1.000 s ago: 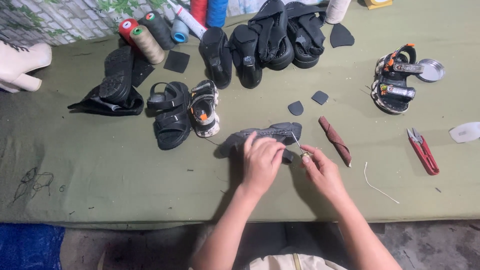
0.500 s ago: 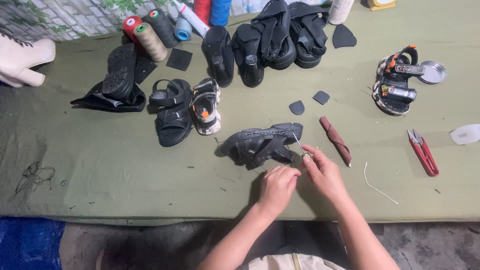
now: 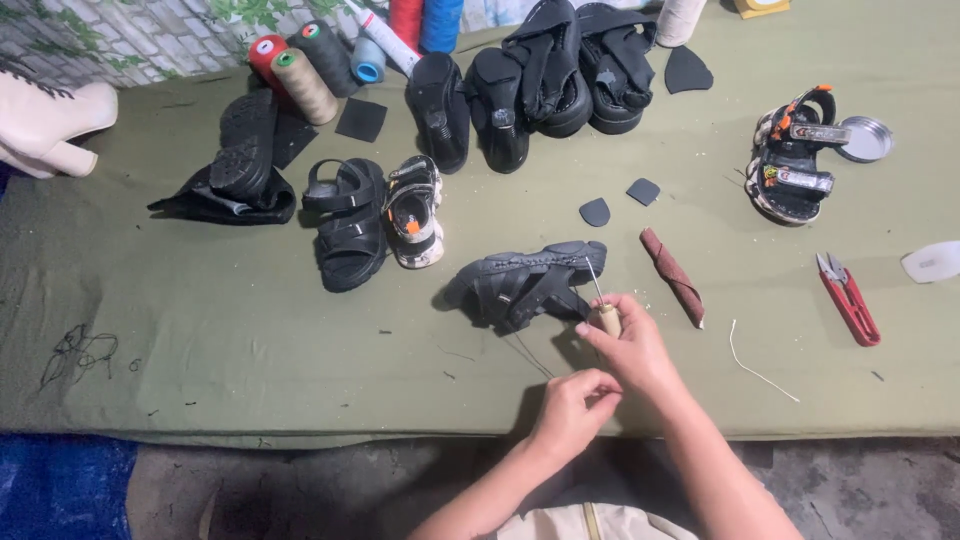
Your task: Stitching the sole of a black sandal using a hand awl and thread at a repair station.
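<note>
- At the near table edge, centre-right: right hand (image 3: 632, 350) is clamped on a sewing awl (image 3: 603, 305) by its pale wooden handle, thin metal shaft pointing up and slightly left, away from the person.
- Left hand (image 3: 570, 405) sits just below and left of the right one, fingers pinched together, apparently on a fine thread (image 3: 528, 355). The pinch itself is too small to confirm.
- That thread runs as a thin line from the left hand up and left toward the sandal.
- Dark strappy sandal (image 3: 525, 285) lies on its side just beyond both hands, up and left of the awl. Neither hand touches it.
- Long axis of the sandal runs roughly left-right, tilted a little, right end higher. The awl tip reaches that right end near the sole edge; touching or just short of it, cannot tell.
- Right hand is the nearer one to the sandal; the left is farther back toward the table edge.
- Outward to the right: a brown rolled strip (image 3: 672, 275) lies just beside the awl, then a white cord piece (image 3: 760, 360), then red snips (image 3: 850, 300), well apart.
- Beyond the sandal: two small dark patches (image 3: 620, 200).
- Left of it: a pair of small sandals (image 3: 375, 220) on the green table cover (image 3: 200, 330).
- Far edge: thread spools (image 3: 300, 75) and more black shoes (image 3: 540, 80).
</note>
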